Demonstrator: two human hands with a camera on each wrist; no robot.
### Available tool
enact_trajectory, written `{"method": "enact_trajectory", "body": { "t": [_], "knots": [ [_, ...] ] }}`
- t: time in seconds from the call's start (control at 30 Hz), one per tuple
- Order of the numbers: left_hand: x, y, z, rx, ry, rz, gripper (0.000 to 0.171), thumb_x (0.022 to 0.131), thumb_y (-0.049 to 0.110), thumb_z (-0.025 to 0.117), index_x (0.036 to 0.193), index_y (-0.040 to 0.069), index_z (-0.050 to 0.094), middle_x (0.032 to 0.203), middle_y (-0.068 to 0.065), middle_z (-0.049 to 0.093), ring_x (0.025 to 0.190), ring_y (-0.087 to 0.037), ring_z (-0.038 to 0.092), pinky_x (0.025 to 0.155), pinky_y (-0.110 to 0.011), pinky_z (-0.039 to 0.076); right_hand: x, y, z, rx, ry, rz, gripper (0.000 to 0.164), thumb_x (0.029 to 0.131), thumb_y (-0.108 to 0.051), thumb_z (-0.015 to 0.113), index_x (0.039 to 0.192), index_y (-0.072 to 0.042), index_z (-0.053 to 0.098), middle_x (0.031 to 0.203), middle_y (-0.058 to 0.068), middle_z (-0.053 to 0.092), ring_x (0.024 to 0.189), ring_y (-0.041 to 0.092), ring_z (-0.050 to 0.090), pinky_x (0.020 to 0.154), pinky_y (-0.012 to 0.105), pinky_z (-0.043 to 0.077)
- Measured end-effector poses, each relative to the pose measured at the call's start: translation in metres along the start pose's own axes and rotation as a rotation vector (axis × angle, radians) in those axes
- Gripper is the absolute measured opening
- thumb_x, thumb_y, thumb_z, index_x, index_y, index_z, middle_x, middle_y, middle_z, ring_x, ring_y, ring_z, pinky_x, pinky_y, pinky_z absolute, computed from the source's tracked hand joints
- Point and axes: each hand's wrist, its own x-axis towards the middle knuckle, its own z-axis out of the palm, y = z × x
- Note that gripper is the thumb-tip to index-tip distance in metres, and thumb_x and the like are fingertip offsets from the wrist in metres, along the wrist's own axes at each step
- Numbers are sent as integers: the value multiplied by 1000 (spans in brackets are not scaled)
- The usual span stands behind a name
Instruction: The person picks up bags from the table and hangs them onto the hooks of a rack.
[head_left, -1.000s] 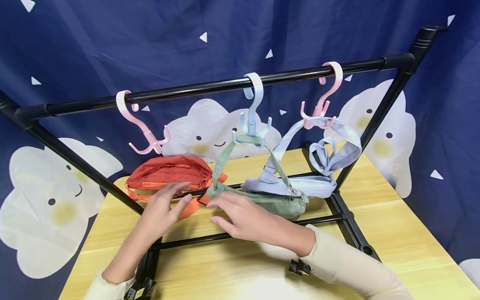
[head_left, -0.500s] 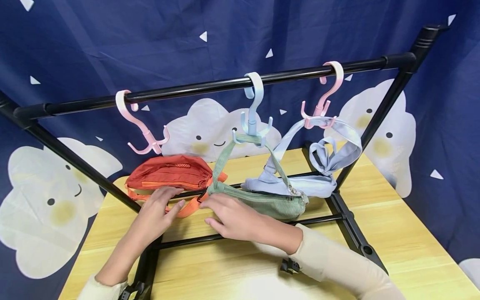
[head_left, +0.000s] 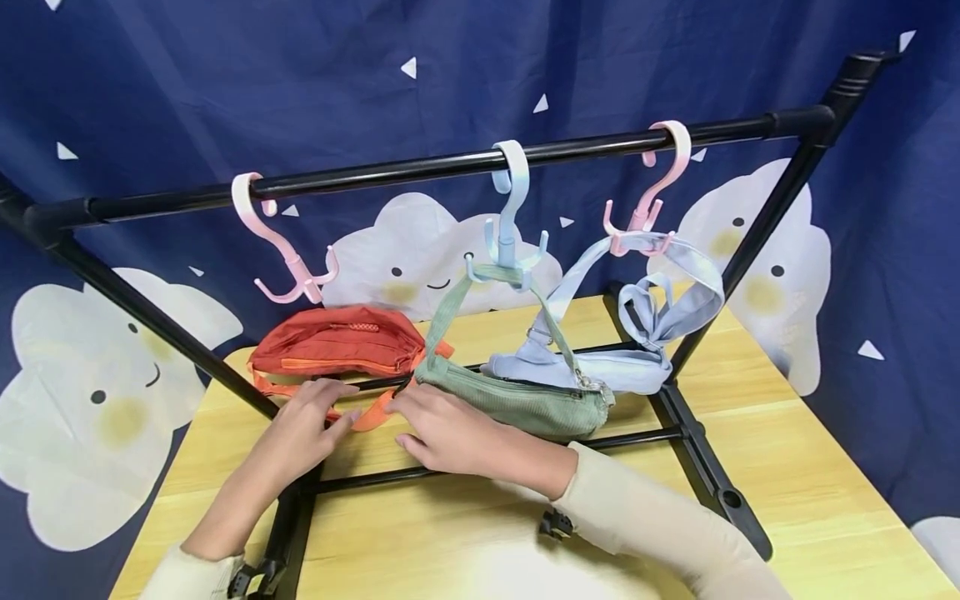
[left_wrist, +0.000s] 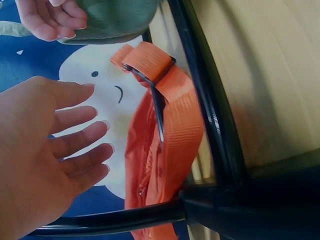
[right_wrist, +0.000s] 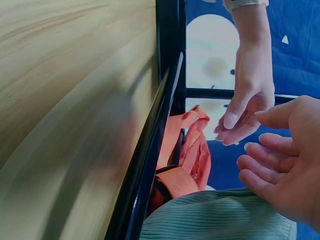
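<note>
Two hands of mine are out over the rack, and both are loose; my left hand (head_left: pixel 300 429) has its fingers spread and gently bent, holding nothing; my right hand (head_left: pixel 442 425) is just as relaxed, its fingers slightly curved and released.

Now to the red-orange fabric waist bag (head_left: pixel 337 340); it lies on the pale wooden tabletop (head_left: pixel 420 533), just past my left fingertips, its zip side towards me; its flat orange webbing strap (head_left: pixel 372 412) trails forward between my two sets of fingertips, near both; from each wrist a gap shows between fingers and orange cloth, so I am close but apart; a black plastic strap slider (left_wrist: pixel 141 75) sits in the webbing.

Beside and behind my right hand hangs the green corduroy bag (head_left: pixel 517 404), looped on a light-blue plastic hook (head_left: pixel 512 208); whether my wrist brushes it, I cannot tell; further right, a pale-blue fabric bag (head_left: pixel 585 372) hangs by its strap from a pink plastic hook (head_left: pixel 663 179); to the left, over the red-orange bag, a pink-and-white plastic hook (head_left: pixel 277 242) tilts on the black metal rail (head_left: pixel 397 172), its prongs bare.
</note>
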Motion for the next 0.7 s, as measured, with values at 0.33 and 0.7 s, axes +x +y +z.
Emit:
{"method": "enact_trajectory", "body": {
  "t": [0.33, 0.7],
  "knots": [
    [1, -13, 13, 52, -27, 55, 34, 86, 16, 84, 116, 2, 74, 118, -17, 70, 113, -35, 66, 95, -54, 57, 10, 1, 13, -72, -47, 21, 44, 100, -29, 68, 138, -7, 60, 132, 4, 66, 123, 15, 64, 105, 27, 53],
    [3, -21, 9, 84, -101, 41, 33, 84, 14, 86, 112, 1, 74, 118, -18, 71, 112, -38, 66, 95, -55, 56, 33, 1, 21, -193, -146, 23, 46, 102, -35, 65, 139, -9, 61, 134, 3, 65, 126, 14, 62, 113, 30, 49]
  ]
}}
